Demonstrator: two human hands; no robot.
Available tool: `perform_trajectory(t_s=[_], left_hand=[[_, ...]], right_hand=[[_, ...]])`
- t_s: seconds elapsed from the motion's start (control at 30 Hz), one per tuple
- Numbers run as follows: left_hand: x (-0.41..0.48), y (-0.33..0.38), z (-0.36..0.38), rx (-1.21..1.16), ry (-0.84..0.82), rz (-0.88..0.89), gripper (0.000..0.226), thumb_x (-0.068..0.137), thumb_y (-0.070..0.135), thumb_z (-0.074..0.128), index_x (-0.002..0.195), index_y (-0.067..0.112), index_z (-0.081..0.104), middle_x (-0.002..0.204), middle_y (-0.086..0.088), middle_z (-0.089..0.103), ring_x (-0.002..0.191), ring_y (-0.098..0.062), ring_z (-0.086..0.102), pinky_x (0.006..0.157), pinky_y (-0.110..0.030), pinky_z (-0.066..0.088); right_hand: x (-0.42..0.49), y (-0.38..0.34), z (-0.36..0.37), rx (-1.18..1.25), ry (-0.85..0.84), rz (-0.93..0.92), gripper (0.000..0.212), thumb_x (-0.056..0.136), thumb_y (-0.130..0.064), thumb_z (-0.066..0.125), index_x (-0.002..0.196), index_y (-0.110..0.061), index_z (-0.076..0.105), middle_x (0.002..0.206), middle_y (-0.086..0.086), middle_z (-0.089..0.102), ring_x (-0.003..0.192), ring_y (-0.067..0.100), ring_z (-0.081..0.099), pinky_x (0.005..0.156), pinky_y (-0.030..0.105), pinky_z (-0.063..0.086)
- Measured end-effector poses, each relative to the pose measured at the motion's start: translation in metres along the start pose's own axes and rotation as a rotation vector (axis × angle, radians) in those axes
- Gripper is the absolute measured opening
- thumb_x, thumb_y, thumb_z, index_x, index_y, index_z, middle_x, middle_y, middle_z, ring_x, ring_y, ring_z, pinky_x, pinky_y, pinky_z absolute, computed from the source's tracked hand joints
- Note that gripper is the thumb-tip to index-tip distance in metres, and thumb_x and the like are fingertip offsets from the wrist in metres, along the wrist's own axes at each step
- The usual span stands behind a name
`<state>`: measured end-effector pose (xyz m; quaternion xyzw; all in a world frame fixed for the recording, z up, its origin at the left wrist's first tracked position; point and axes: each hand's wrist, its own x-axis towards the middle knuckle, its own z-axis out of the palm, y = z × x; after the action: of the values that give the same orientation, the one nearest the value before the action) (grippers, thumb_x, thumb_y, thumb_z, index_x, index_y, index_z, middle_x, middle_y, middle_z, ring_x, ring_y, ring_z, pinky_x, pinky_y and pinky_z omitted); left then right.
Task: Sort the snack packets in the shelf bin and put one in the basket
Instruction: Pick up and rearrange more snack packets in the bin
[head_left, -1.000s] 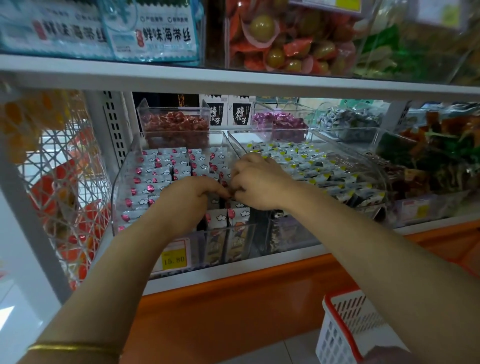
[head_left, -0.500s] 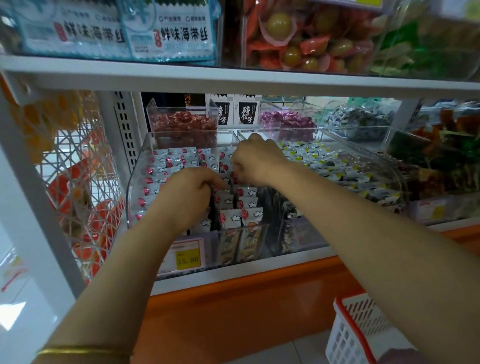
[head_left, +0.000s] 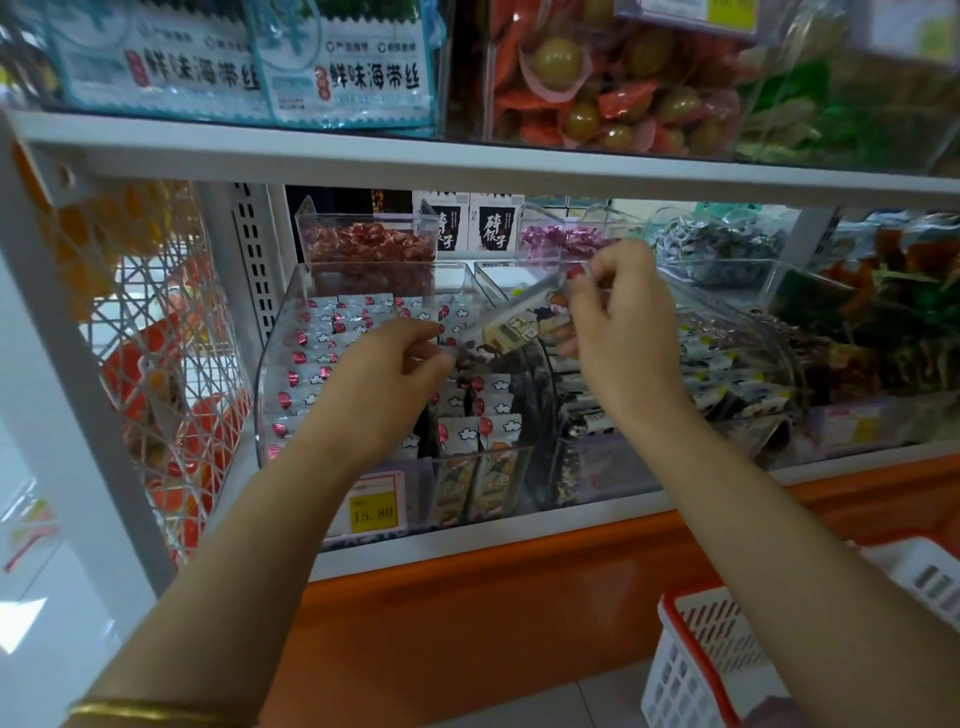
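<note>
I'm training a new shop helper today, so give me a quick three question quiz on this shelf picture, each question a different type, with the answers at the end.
1. True or false: the long clear-wrapped snack packet lies in the white plastic basket with a red rim.
2. The yellow price tag on the front of the clear plastic shelf bin reads: A 15.80, B 9.90, C 25.00.
3. Fill in: the packet's upper end is pinched by the ___ hand.

Key
1. False. It is held up over the bin.
2. A.
3. The right hand.
</note>
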<state>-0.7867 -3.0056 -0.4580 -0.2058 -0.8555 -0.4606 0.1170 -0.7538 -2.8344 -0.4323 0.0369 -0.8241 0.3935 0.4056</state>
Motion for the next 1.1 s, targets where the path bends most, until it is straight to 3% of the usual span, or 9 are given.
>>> perform_trajectory(t_s=[0.13,0.2,0.37,0.53,0.67,0.77,0.93,1.1], left_hand=[[-0.005,0.005,0.005,-0.154,-0.041,-0.04,0.033,0.095,0.02,0.049,0.127,0.014,0.054,0.089,0.01,0.062,0.075,-0.005,0.06,0.064,-0.014,0.049],[-0.008,0.007,0.004,-0.246,-0.032,-0.079,0.023,0.094,0.021,0.05,0.114,0.014,0.061,0.086,0.003,0.066,0.068,-0.007,0.062,0.055,-0.013,0.049],[-0.014,0.01,0.002,-0.602,-0.015,-0.209,0.015,0.091,0.02,0.055,0.097,0.009,0.062,0.089,-0.005,0.066,0.075,-0.01,0.068,0.064,-0.019,0.056],[-0.016,0.01,0.002,-0.847,0.005,-0.321,0.011,0.091,0.018,0.054,0.087,0.009,0.059,0.076,-0.007,0.058,0.061,-0.01,0.063,0.058,-0.016,0.052],[-0.016,0.01,0.002,-0.995,-0.009,-0.4,0.016,0.091,0.018,0.055,0.079,0.008,0.058,0.057,-0.001,0.06,0.051,-0.007,0.06,0.052,-0.015,0.051],[-0.016,0.012,0.001,-1.098,-0.015,-0.442,0.015,0.09,0.017,0.057,0.078,0.008,0.058,0.054,0.0,0.061,0.051,-0.007,0.061,0.051,-0.015,0.05],[-0.015,0.015,0.0,-1.039,-0.022,-0.395,0.023,0.086,0.031,0.058,0.08,0.009,0.059,0.06,0.0,0.062,0.057,-0.009,0.064,0.052,-0.017,0.052],[-0.019,0.019,0.002,-0.825,-0.045,-0.262,0.038,0.075,0.04,0.058,0.087,0.005,0.065,0.08,-0.008,0.066,0.071,-0.013,0.067,0.065,-0.019,0.055]], right_hand=[[-0.017,0.005,-0.01,0.294,-0.022,0.229,0.005,0.099,-0.007,0.042,0.094,-0.008,0.042,0.078,0.006,0.054,0.052,0.012,0.06,0.052,0.029,0.056],[-0.022,0.008,-0.012,0.462,-0.037,0.359,0.003,0.099,-0.006,0.042,0.098,-0.005,0.045,0.081,0.008,0.055,0.052,0.011,0.062,0.053,0.027,0.057],[-0.031,0.012,-0.016,1.032,-0.102,0.705,0.011,0.092,0.001,0.051,0.087,0.0,0.061,0.071,0.008,0.066,0.059,0.013,0.067,0.056,0.022,0.055],[-0.033,0.013,-0.017,1.263,-0.151,0.777,0.013,0.087,0.003,0.053,0.094,0.003,0.064,0.072,0.01,0.069,0.065,0.014,0.069,0.056,0.019,0.055],[-0.034,0.014,-0.014,1.33,-0.139,0.785,0.011,0.085,-0.001,0.056,0.09,0.003,0.065,0.073,0.01,0.071,0.065,0.014,0.07,0.055,0.018,0.055],[-0.035,0.014,-0.013,1.335,-0.133,0.787,0.01,0.086,-0.001,0.056,0.088,0.003,0.064,0.072,0.011,0.071,0.065,0.015,0.07,0.054,0.018,0.055],[-0.036,0.015,-0.012,1.151,-0.103,0.691,0.014,0.091,0.002,0.051,0.082,-0.003,0.061,0.066,0.007,0.07,0.063,0.018,0.07,0.056,0.023,0.056],[-0.039,0.014,-0.013,0.831,-0.122,0.542,0.011,0.09,-0.014,0.06,0.081,-0.007,0.061,0.071,0.0,0.065,0.067,0.016,0.068,0.06,0.028,0.058]])
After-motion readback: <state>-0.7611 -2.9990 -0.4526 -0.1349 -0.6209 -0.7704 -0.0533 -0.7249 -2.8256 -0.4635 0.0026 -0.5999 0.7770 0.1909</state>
